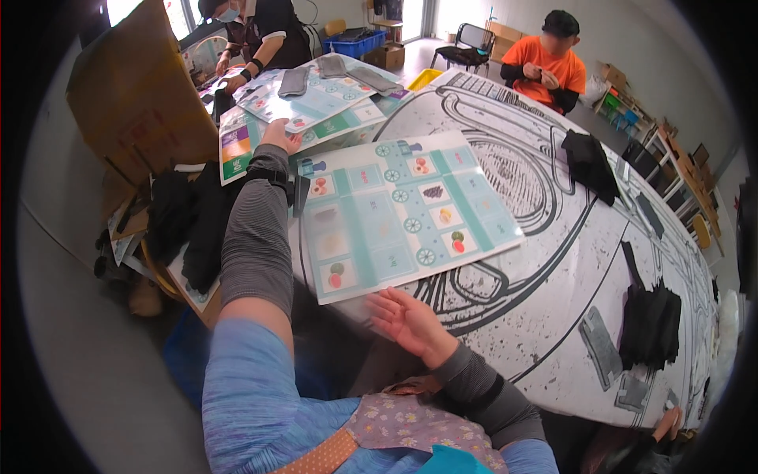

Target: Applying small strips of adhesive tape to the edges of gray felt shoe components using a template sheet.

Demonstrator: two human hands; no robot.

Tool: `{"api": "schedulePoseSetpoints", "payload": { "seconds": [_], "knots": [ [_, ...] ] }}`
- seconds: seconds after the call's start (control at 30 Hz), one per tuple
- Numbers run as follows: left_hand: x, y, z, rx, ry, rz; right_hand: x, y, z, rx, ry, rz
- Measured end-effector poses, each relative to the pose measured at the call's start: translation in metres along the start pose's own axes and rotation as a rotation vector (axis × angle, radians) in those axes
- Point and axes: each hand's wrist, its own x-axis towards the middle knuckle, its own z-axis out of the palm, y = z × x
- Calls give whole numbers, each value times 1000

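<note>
A large laminated board (371,213) printed with fruit pictures, wheels and pale green bands lies on the table in front of me. My left hand (282,137) reaches past it to a stack at the back left, its fingers closed at the near corner of the top printed board (260,101); some fingers are hidden. Under that one shows another printed board (347,122) with green and purple edges. Palm up and fingers spread, my right hand (408,322) is beside the near edge of the fruit board, holding nothing.
Grey cloth pieces (294,81) lie on the far boards. Black cloth bundles (649,324) and grey strips (600,347) are on the right of the line-patterned table (505,316). A tall cardboard box (126,87) stands left. Two people sit across, one in orange (545,71); another hand (669,423) shows lower right.
</note>
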Motion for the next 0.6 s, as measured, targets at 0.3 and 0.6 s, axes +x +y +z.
{"api": "schedulePoseSetpoints", "payload": {
  "seconds": [0.3,0.6],
  "knots": [
    [37,17,10,277,-307,230,-10,3,3,-100,-72,244],
    [51,-5,24,152,-370,275,31,45,38,-68,-126,182]
  ]
}}
